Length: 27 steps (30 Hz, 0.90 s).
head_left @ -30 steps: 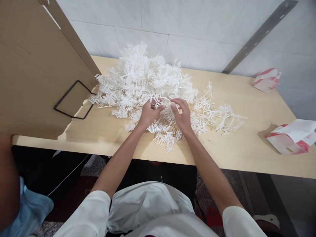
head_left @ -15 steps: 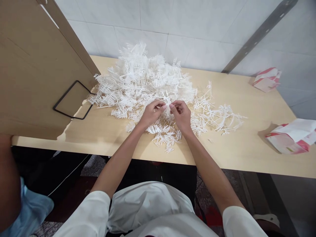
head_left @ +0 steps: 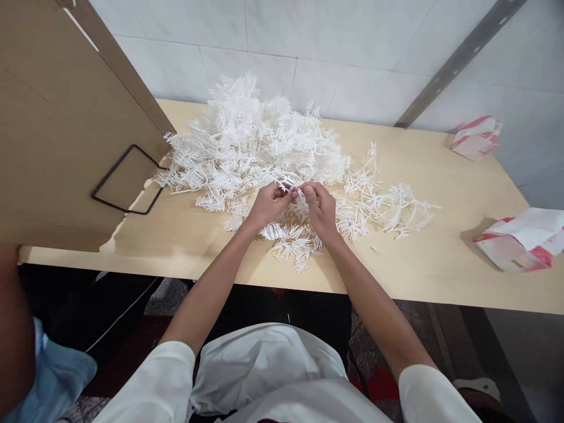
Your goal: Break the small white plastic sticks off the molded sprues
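A thin white branched piece [head_left: 285, 183], seemingly plastic, is held up between my two hands over the front of a white heap. My left hand [head_left: 266, 207] pinches it between thumb and fingers. Close beside, my right hand [head_left: 322, 212] has thumb and fingertips closed on the same piece, near the left fingertips. Behind them rises a large pile of similar white spiky sprigs [head_left: 259, 135]. Loose short white sticks [head_left: 293, 244] lie below my hands, partly hidden by them. To the right lie bare white branched stems [head_left: 400, 208].
A brown board [head_left: 66, 135] with a black wire frame [head_left: 127, 179] stands at the table's left. Two red-and-white paper boxes [head_left: 476, 138] sit on the right of the wooden table [head_left: 423, 270]. Tiled wall [head_left: 365, 47] backs it. Another person's arm [head_left: 17, 329] shows at far left.
The white piece between my fingers has turned from upright to lying more sideways, towards the left. My right hand has shifted slightly left, closer to my left. The view has moved a little.
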Each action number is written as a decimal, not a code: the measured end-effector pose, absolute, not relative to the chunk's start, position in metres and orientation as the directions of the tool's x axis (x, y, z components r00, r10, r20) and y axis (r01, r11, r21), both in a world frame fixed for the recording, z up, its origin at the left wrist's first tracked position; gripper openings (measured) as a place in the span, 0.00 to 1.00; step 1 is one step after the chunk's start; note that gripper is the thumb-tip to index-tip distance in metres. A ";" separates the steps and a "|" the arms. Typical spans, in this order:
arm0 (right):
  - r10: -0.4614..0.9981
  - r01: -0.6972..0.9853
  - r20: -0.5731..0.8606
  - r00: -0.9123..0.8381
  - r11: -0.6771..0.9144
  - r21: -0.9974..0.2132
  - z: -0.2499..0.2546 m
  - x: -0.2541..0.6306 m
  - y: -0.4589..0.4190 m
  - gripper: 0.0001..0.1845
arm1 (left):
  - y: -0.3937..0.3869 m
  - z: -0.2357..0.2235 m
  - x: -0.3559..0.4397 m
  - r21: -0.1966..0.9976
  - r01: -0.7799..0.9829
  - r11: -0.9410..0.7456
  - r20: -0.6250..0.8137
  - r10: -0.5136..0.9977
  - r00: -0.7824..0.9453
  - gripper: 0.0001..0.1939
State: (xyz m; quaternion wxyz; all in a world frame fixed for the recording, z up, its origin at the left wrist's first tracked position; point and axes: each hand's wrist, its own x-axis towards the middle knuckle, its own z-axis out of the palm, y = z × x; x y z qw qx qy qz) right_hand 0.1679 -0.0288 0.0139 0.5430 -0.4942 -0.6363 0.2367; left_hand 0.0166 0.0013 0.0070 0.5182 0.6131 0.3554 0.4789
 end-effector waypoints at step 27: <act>0.882 0.567 0.461 -0.100 0.431 -0.702 -0.001 0.181 -0.019 0.16 | 0.004 0.006 0.012 0.839 0.304 -0.451 0.342 0.872 0.350 0.20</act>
